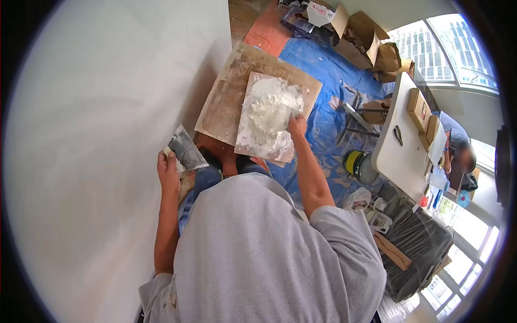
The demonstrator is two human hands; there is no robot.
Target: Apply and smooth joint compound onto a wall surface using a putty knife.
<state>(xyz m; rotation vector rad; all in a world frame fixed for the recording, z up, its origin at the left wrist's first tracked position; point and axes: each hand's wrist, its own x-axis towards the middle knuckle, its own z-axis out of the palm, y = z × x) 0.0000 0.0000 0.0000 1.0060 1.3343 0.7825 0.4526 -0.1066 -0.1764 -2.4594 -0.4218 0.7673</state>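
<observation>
My left hand (167, 168) grips a flat metal trowel (186, 151) with a grey blade, held up beside the white wall (97, 134). My right hand (297, 126) holds the right edge of a square plasterer's board (253, 139) that carries a heap of white plaster (272, 107). Smears of plaster cover the board's lower part. Under it, on the floor, lies a larger stained wooden panel (226, 91). My grey shirt fills the lower middle of the view.
A blue tarp (323, 75) covers the floor. Open cardboard boxes (358, 37) lie at the back. A white folding table (401, 151) with small boxes and pliers stands at right, a yellow reel (354, 163) beside it. Another person (458, 151) sits beyond the table near the windows.
</observation>
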